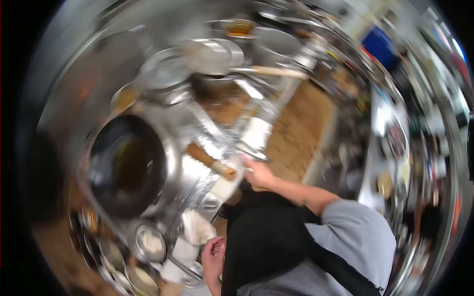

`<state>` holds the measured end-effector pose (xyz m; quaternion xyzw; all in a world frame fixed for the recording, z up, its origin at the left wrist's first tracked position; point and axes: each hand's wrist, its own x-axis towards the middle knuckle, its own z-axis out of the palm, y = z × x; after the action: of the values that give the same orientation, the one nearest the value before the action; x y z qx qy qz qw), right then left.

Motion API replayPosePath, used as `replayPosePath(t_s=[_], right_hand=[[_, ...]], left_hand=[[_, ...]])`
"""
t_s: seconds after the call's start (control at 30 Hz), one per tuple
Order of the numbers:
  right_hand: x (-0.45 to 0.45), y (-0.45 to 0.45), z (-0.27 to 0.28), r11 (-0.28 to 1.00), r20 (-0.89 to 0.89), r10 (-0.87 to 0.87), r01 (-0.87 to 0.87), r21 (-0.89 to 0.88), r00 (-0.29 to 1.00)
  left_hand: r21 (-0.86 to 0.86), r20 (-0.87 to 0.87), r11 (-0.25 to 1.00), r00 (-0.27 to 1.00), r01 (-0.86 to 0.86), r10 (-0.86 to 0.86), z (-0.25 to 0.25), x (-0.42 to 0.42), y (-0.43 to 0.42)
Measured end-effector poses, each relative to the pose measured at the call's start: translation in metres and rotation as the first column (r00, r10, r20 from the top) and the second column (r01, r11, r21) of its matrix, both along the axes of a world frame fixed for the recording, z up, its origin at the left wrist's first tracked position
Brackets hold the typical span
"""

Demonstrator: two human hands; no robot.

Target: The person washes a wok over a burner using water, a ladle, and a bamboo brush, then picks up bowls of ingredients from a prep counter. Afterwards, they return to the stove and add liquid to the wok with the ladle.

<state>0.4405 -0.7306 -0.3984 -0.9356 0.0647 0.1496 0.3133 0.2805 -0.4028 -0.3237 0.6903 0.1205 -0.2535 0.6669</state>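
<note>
My left hand is low in the view, near the body. Its fingers are loosely bent and slightly apart, with nothing visible in them, beside a crumpled white cloth. My right hand is at the counter's edge, its fingers closed at a thin metal piece that is too blurred to name. A folded white cloth lies just beyond it. To its left, a brush-like tool with a wooden handle rests on the metal counter.
A large dark wok with some liquid sits at the left. Metal pans and a pot stand at the top. Several small containers are at the lower left. Brown floor shows right of the counter.
</note>
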Motion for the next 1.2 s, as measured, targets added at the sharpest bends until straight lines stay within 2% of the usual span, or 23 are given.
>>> replayPosePath(t_s=[0.03,0.07,0.1,0.17,0.2,0.3,0.4,0.47,0.53,0.63,0.73,0.8,0.9,1.0,1.07,1.13,1.2], right_hand=[[-0.005,0.004,-0.007,1.000,0.056,0.018,-0.017,-0.025,0.998],[-0.002,0.003,-0.022,0.997,-0.034,0.029,-0.031,-0.071,0.999],[-0.001,0.002,-0.013,0.989,-0.061,0.079,-0.086,-0.123,0.995],[0.005,0.001,-0.038,0.998,0.049,0.013,-0.010,-0.070,0.999],[0.011,-0.004,-0.027,0.990,-0.020,0.032,-0.035,-0.138,0.999],[-0.014,-0.052,0.032,0.988,0.168,-0.141,0.129,0.081,0.976],[-0.074,-0.151,0.057,0.915,0.238,-0.361,0.295,0.274,0.902],[-0.131,-0.234,0.059,0.864,0.351,-0.504,0.466,0.191,0.789],[-0.203,-0.304,0.059,0.602,0.358,-0.797,0.692,0.399,0.487],[-0.321,-0.389,0.072,0.312,0.277,-0.942,0.807,0.502,0.192],[-0.410,-0.456,0.050,0.091,0.224,-0.973,0.794,0.601,-0.058],[-0.436,-0.475,0.076,-0.062,0.094,-0.980,0.718,0.693,-0.175],[-0.453,-0.503,0.095,-0.131,-0.037,-0.987,0.658,0.741,-0.155],[-0.453,-0.533,0.092,-0.159,-0.081,-0.983,0.556,0.816,-0.162],[-0.447,-0.550,0.092,-0.217,-0.128,-0.970,0.504,0.836,-0.207],[-0.438,-0.584,0.080,-0.300,-0.208,-0.944,0.408,0.862,-0.256],[-0.429,-0.607,0.070,-0.375,-0.265,-0.913,0.381,0.845,-0.311]], left_hand=[[0.000,0.035,0.987,0.986,0.160,-0.160,0.002,0.015,-0.004],[-0.026,-0.007,0.978,0.978,0.209,-0.209,0.014,0.028,-0.020],[-0.001,-0.018,0.953,0.952,0.304,-0.304,0.024,0.040,-0.035],[0.036,0.020,0.886,0.886,0.462,-0.463,0.028,0.060,-0.062],[-0.010,0.041,0.854,0.854,0.520,-0.519,0.028,0.070,-0.078],[-0.119,0.138,0.720,0.729,0.684,-0.670,0.036,0.093,-0.147],[-0.156,0.170,0.531,0.552,0.833,-0.816,0.037,0.100,-0.241],[-0.185,0.207,0.435,0.467,0.881,-0.860,0.044,0.092,-0.316],[-0.251,0.220,0.343,0.398,0.905,-0.890,0.036,0.079,-0.391],[-0.289,0.259,0.202,0.280,0.936,-0.924,0.016,0.051,-0.504],[-0.278,0.251,0.140,0.212,0.950,-0.944,0.009,0.028,-0.597],[-0.264,0.254,0.114,0.183,0.958,-0.950,0.011,0.023,-0.651],[-0.299,0.191,0.186,0.250,0.936,-0.949,0.019,0.030,-0.729],[-0.331,0.159,0.232,0.297,0.915,-0.942,0.013,0.050,-0.820],[-0.314,0.145,0.273,0.330,0.909,-0.933,0.006,0.060,-0.889],[-0.295,0.139,0.273,0.323,0.916,-0.936,-0.005,0.072,-1.000],[-0.276,0.128,0.266,0.310,0.924,-0.942,-0.004,0.070,-1.074]])
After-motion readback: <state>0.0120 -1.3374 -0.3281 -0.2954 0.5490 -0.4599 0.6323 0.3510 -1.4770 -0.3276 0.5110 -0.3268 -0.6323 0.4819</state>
